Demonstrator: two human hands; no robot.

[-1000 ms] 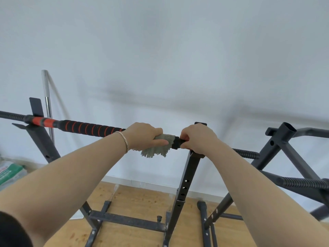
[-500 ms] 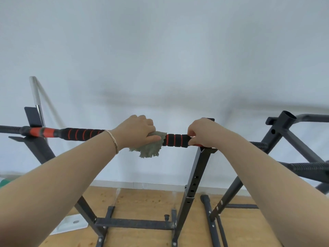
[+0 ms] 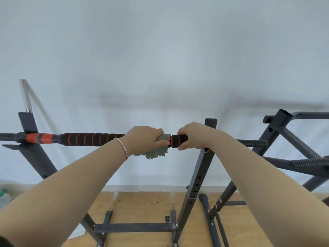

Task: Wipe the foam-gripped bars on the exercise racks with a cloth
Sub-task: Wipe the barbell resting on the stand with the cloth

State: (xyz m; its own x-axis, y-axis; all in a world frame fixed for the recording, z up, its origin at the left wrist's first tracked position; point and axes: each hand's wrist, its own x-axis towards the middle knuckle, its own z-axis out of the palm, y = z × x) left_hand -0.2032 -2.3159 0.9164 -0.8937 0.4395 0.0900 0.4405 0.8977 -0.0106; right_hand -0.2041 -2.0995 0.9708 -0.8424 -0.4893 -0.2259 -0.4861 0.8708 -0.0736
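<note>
A bar with black foam and red stripes [image 3: 92, 139] lies across a black rack [image 3: 199, 177]. My left hand [image 3: 144, 139] grips a grey-green cloth [image 3: 157, 152] wrapped round the bar, and its frayed edge hangs below my fingers. Just to the right, my right hand [image 3: 193, 135] grips the foam near the right upright. A short piece of foam [image 3: 173, 140] shows between the two hands. The left end of the bar has a plain red section [image 3: 40, 138] resting on the left upright [image 3: 33, 150].
A second black rack [image 3: 284, 139] with ribbed bars [image 3: 309, 163] stands at the right. A silver pole [image 3: 25, 94] leans on the white wall behind the left upright. The rack's base crossbar [image 3: 135, 227] lies on a wooden floor. A green-white item [image 3: 3, 195] sits at far left.
My left hand with the cloth slid left along the foam, then back right toward my right hand. My right hand kept its grip near the right upright.
</note>
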